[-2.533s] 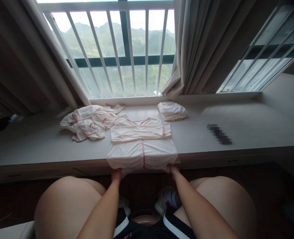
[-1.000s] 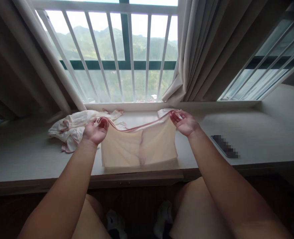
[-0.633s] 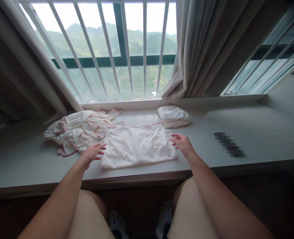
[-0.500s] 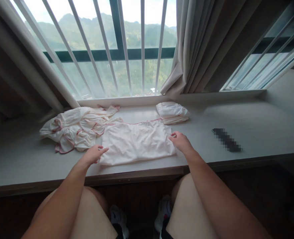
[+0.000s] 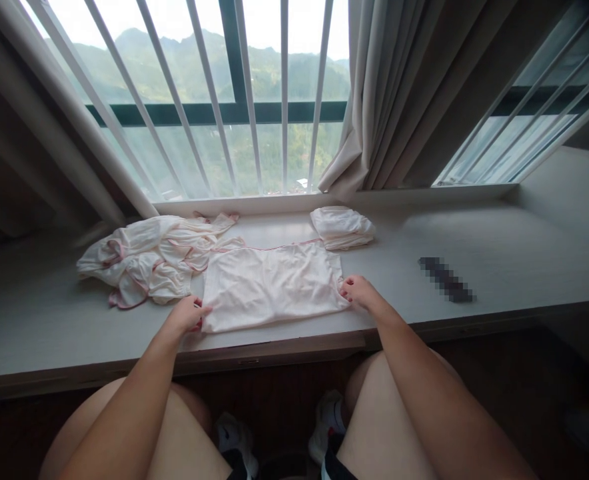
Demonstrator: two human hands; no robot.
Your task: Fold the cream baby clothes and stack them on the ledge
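A white garment with pink trim (image 5: 270,283) lies folded flat on the grey window ledge (image 5: 499,247), near its front edge. My left hand (image 5: 187,315) pinches the garment's near left corner. At the near right corner my right hand (image 5: 359,292) grips the cloth in the same way. Both hands rest on the ledge surface.
A loose heap of similar white and pink clothes (image 5: 147,257) lies left of the garment. A small folded stack (image 5: 342,227) sits behind it on the right. A dark flat object (image 5: 445,279) lies further right. Window bars and a curtain (image 5: 374,100) stand behind.
The garment's lower half was lifted and folded up onto the ledge, then let go. Both hands have since come to its near corners and closed on them.
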